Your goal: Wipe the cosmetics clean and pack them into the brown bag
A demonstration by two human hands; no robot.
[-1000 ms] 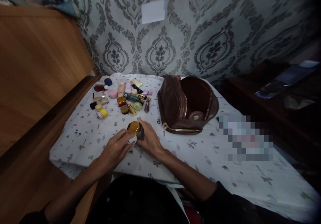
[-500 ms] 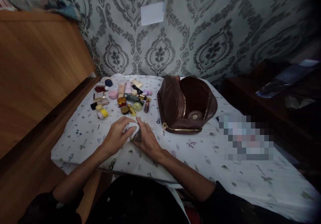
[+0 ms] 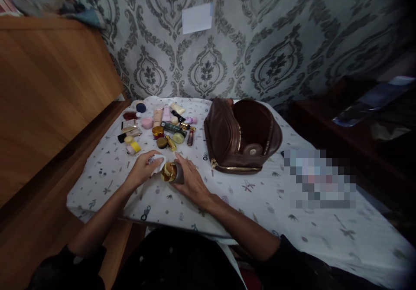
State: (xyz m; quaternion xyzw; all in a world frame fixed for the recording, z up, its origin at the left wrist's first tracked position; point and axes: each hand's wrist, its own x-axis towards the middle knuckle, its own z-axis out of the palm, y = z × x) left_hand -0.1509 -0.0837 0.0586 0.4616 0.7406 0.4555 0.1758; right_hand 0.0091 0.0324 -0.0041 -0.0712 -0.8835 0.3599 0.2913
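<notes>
The gold-lidded jar (image 3: 169,171) is in the right hand (image 3: 193,181), which is curved around its dark body. It is tilted, with the lid toward the left hand (image 3: 142,168), which pinches a crumpled white cloth (image 3: 157,163) just beside it. The jar is over the near part of the table (image 3: 247,212); whether it touches, I cannot tell. I judge it to be stiff and rather heavy for its size, perhaps breakable if it falls. The shiny lid is probably slippery, so the body seems the safer place to hold; the soft cloth needs only a light pinch.
</notes>
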